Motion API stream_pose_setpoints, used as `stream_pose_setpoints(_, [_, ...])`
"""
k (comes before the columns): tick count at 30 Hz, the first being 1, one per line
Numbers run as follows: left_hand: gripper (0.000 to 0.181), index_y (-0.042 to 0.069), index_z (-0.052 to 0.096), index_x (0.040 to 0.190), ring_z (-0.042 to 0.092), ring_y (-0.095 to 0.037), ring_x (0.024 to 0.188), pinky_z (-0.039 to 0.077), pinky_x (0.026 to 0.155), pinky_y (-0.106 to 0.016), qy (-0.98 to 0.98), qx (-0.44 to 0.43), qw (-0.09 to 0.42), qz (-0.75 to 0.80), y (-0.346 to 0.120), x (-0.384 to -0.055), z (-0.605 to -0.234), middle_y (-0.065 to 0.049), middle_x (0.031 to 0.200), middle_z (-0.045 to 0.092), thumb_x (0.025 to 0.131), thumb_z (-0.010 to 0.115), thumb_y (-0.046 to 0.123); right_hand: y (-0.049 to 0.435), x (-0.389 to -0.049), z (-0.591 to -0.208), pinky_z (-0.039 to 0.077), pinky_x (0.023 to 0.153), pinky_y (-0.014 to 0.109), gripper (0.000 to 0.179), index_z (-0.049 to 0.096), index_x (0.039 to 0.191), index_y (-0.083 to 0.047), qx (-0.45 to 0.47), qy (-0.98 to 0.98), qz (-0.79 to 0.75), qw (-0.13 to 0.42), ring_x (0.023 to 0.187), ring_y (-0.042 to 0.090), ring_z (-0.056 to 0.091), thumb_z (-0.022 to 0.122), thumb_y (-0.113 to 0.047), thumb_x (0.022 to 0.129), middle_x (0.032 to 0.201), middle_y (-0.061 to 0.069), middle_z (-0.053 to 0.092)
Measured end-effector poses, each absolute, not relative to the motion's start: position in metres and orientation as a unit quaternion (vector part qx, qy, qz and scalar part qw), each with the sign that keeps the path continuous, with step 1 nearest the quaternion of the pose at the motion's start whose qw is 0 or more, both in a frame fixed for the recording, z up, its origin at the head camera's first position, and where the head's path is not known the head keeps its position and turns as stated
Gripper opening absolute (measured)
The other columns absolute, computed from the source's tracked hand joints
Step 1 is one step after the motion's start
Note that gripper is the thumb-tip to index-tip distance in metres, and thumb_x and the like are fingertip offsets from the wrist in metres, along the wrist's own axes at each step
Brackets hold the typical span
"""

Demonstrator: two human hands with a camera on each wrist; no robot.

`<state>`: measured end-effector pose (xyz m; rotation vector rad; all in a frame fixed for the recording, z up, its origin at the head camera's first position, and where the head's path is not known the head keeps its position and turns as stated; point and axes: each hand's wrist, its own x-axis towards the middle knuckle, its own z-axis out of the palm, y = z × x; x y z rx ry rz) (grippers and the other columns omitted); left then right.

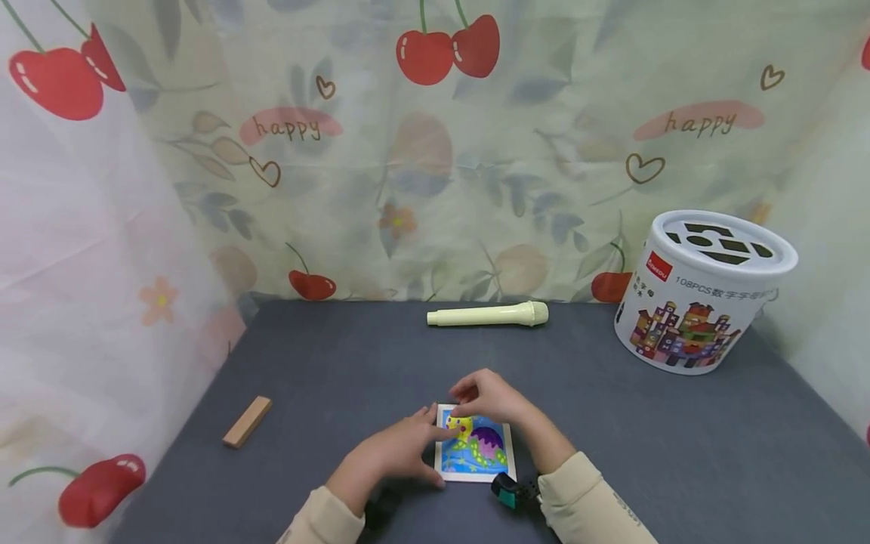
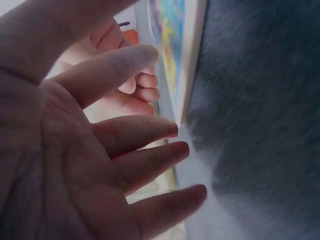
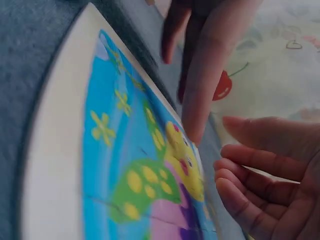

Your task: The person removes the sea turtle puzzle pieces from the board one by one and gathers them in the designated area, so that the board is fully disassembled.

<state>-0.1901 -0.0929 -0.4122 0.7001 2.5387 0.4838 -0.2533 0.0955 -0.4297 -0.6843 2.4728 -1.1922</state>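
Note:
A small jigsaw puzzle (image 1: 485,446) with a cartoon turtle in a pale frame (image 3: 52,175) lies flat on the table, thin seams running across its picture. My left hand (image 1: 401,451) is at its left side with fingers spread; one finger reaches over the picture, its tip right at the turtle's yellow head in the right wrist view. In the left wrist view that hand's fingers (image 2: 145,160) are fairly straight and the palm holds nothing. Over the puzzle's far edge hovers my right hand (image 1: 491,397), its fingers (image 3: 250,195) loosely bent with nothing between them.
A wooden block (image 1: 248,421) lies to the left on the dark table (image 1: 340,363). A cream toy microphone (image 1: 487,313) lies near the back edge. At the back right stands a white block bucket (image 1: 700,302) with shaped holes in its lid. A printed curtain (image 1: 435,151) hangs behind.

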Motion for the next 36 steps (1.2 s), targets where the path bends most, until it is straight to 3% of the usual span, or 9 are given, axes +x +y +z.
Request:
stream_pose_setpoints(6, [0.066, 0.029, 0.051, 0.134, 0.025, -0.036, 0.140, 0.032, 0.105, -0.056, 0.926, 0.237, 0.236, 0.177, -0.091, -0.190, -0.420, -0.015, 0.152, 0.026, 0.074, 0.078, 0.034, 0.091, -0.250, -0.438, 0.049, 0.060, 0.020, 0.017, 0.071, 0.092, 0.002, -0.247, 0.866, -0.407, 0.155, 0.067, 0.007, 0.058, 0.072, -0.008, 0.080, 0.080, 0.007, 0.069])
stream_pose_setpoints(16, [0.061, 0.028, 0.053, 0.133, 0.025, -0.036, 0.140, 0.030, 0.105, -0.057, 0.930, 0.223, 0.238, 0.171, -0.087, -0.191, -0.421, -0.015, 0.152, 0.027, 0.077, 0.075, 0.034, 0.089, -0.246, -0.439, 0.047, 0.057, 0.019, 0.006, 0.071, 0.083, -0.001, -0.249, 0.874, -0.393, 0.141, 0.063, 0.007, 0.057, 0.071, -0.006, 0.080, 0.076, 0.006, 0.069])
stream_pose_setpoints(24, [0.061, 0.028, 0.051, 0.134, 0.023, -0.036, 0.141, 0.027, 0.106, -0.058, 0.928, 0.227, 0.243, 0.167, -0.088, -0.189, -0.424, -0.014, 0.154, 0.023, 0.078, 0.073, 0.035, 0.088, -0.244, -0.442, 0.048, 0.063, 0.020, 0.012, 0.073, 0.091, -0.003, -0.232, 0.886, -0.381, 0.127, 0.071, 0.008, 0.056, 0.071, -0.008, 0.081, 0.085, 0.003, 0.067])
stream_pose_setpoints(36, [0.060, 0.027, 0.050, 0.135, 0.023, -0.033, 0.141, 0.027, 0.105, -0.061, 0.928, 0.234, 0.239, 0.162, -0.087, -0.188, -0.425, -0.014, 0.153, 0.025, 0.080, 0.072, 0.035, 0.087, -0.242, -0.443, 0.048, 0.064, 0.021, 0.010, 0.073, 0.090, -0.002, -0.245, 0.890, -0.370, 0.102, 0.076, 0.011, 0.056, 0.070, -0.005, 0.080, 0.086, 0.004, 0.063])
